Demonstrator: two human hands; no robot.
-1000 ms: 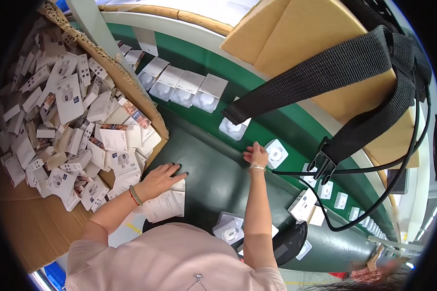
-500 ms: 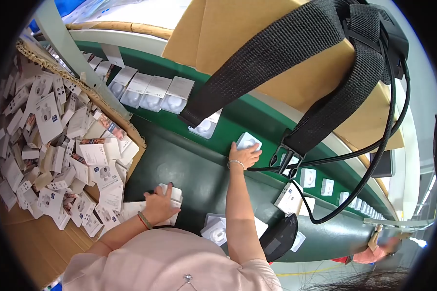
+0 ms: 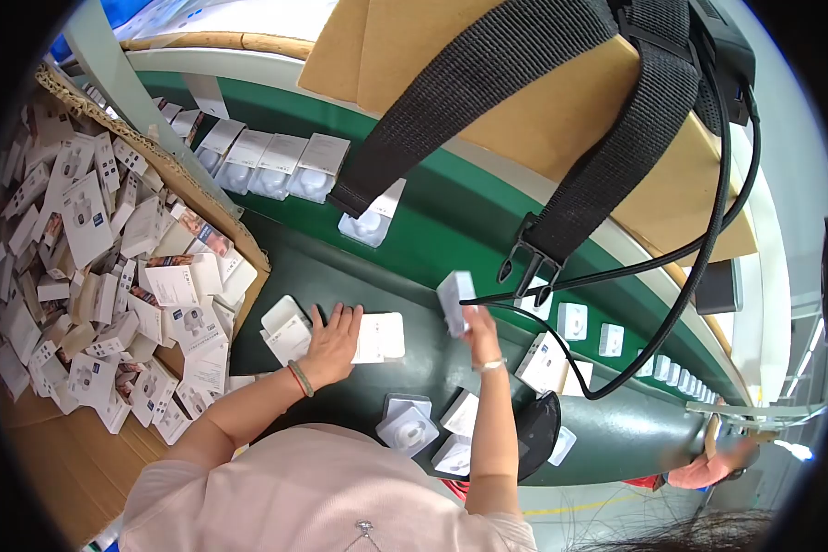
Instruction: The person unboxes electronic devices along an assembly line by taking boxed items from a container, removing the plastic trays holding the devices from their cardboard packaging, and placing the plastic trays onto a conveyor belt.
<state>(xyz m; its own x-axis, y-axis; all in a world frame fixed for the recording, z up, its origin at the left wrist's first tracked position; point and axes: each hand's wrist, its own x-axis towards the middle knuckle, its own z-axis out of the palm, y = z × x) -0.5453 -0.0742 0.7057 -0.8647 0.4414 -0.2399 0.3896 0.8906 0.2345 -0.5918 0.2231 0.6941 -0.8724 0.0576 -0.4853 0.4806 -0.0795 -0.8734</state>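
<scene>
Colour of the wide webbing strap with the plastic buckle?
Wide webbing strap: plain black. Shows best in the head view.

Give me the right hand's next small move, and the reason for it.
Probably bring the small plastic tray leftward, toward the white carton. The right hand holds the tray tilted, to the right of the carton. The left hand lies over the carton's left part, leaving its right end uncovered.

Belt (image 3: 419, 247) grn, worktop (image 3: 377, 281) dk grn, strap (image 3: 488, 83) blk w/ ribbed weave, shirt (image 3: 340, 483) pale pink, carton (image 3: 51, 451) brn, boxes (image 3: 87, 221) wht w/ dk print
</scene>
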